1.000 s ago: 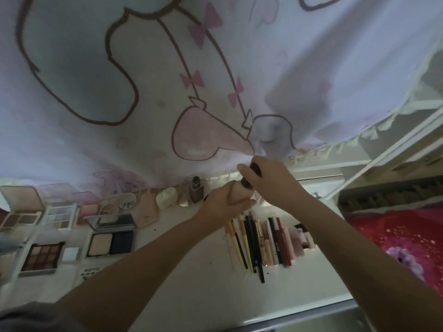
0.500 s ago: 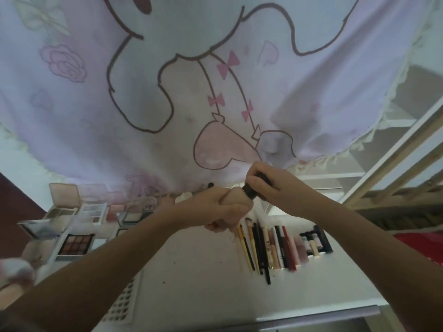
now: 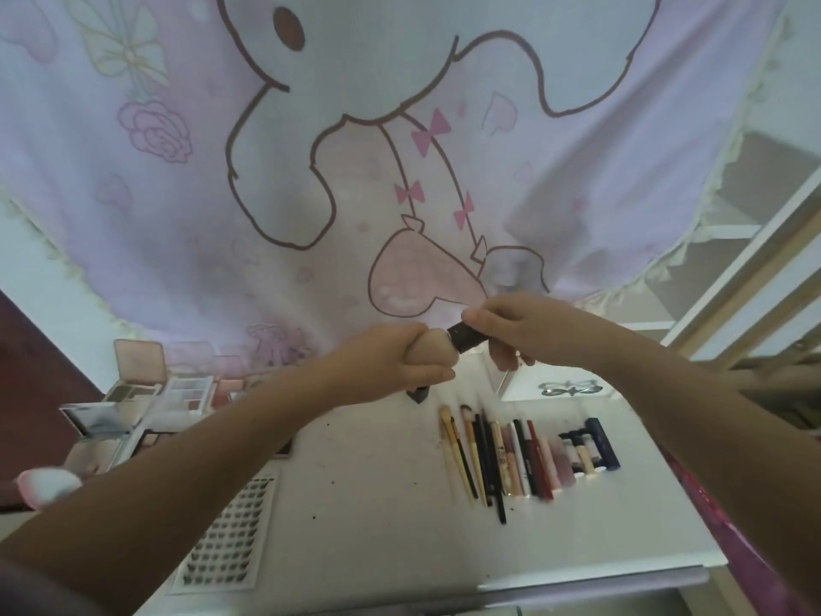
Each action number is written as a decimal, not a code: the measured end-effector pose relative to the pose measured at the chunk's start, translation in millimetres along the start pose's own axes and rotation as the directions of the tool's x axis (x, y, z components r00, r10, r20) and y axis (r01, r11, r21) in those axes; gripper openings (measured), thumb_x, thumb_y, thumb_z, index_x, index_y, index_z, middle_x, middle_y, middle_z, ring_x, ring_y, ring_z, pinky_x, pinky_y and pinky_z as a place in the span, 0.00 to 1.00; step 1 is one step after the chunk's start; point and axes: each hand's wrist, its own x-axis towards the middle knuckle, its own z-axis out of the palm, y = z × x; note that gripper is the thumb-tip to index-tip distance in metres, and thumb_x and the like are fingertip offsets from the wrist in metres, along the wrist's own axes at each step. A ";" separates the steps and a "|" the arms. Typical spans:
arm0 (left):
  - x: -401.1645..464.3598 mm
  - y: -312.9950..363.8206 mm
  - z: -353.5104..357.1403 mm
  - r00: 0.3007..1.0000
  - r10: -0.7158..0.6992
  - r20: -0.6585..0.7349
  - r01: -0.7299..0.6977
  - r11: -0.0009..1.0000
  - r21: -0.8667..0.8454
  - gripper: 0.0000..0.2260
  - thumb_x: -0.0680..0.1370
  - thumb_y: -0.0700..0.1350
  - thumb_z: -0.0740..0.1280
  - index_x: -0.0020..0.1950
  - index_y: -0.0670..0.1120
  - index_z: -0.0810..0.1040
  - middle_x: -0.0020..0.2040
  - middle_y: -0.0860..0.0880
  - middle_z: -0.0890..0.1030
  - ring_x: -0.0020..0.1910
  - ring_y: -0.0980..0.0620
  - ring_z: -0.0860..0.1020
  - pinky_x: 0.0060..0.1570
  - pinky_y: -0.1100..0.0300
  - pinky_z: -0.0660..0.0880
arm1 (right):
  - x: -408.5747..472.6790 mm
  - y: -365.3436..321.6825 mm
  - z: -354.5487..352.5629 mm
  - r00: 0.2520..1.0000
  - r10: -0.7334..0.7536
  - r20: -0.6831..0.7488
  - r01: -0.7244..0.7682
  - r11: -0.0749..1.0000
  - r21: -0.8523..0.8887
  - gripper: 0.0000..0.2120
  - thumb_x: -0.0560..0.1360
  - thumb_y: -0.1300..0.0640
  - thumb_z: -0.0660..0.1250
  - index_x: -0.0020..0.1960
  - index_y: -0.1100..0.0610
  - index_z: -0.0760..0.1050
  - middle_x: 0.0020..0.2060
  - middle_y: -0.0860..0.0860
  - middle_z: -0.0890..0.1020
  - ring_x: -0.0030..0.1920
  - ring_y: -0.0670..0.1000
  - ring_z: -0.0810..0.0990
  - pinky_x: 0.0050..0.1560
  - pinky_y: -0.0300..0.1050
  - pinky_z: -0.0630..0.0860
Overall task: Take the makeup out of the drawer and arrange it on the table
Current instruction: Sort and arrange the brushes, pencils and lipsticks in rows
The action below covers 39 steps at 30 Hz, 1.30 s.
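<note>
At the centre of the frame, two hands meet above a white table (image 3: 377,517). The left hand (image 3: 391,362) is wrapped tight around a beige bottle (image 3: 433,351); the right hand (image 3: 511,324) pinches its black cap (image 3: 464,337). Below them lies one row of brushes and pencils (image 3: 511,455), too many to count exactly. At left are several open palettes (image 3: 146,397) and one lash tray (image 3: 229,533).

A white worktop (image 3: 377,504) with dark specks. Near its right edge, a tidy row of brushes, pencils and tubes (image 3: 520,455) lies side by side. Along the left edge sit open eyeshadow palettes (image 3: 151,393), and a tray of false lashes (image 3: 226,533) toward the front-left corner.
</note>
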 end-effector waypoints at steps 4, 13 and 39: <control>-5.1 1.1 -0.4 1.000 -0.022 0.019 0.021 0.999 0.033 0.17 0.72 0.57 0.68 0.54 0.48 0.75 0.41 0.51 0.81 0.41 0.51 0.80 0.47 0.48 0.79 | -3.7 2.7 3.8 0.999 -0.037 0.018 0.035 0.994 0.102 0.02 0.77 0.48 0.63 0.50 0.44 0.72 0.40 0.45 0.82 0.38 0.40 0.80 0.35 0.35 0.76; -14.9 -3.4 0.6 0.999 -0.039 -0.024 0.040 0.999 0.020 0.18 0.72 0.58 0.68 0.54 0.48 0.75 0.41 0.51 0.81 0.41 0.49 0.79 0.46 0.48 0.78 | -1.2 0.0 6.5 0.999 -0.013 0.046 0.006 0.990 0.141 0.06 0.76 0.46 0.63 0.53 0.44 0.72 0.40 0.45 0.83 0.37 0.41 0.81 0.34 0.34 0.75; -11.5 -11.8 5.4 1.000 -0.024 -0.021 0.022 0.997 -0.068 0.18 0.73 0.57 0.67 0.56 0.47 0.75 0.36 0.55 0.79 0.33 0.59 0.77 0.33 0.64 0.73 | -7.6 3.3 1.9 0.990 0.032 -0.139 0.009 0.959 0.283 0.04 0.77 0.54 0.64 0.46 0.51 0.77 0.25 0.46 0.71 0.22 0.43 0.66 0.22 0.34 0.63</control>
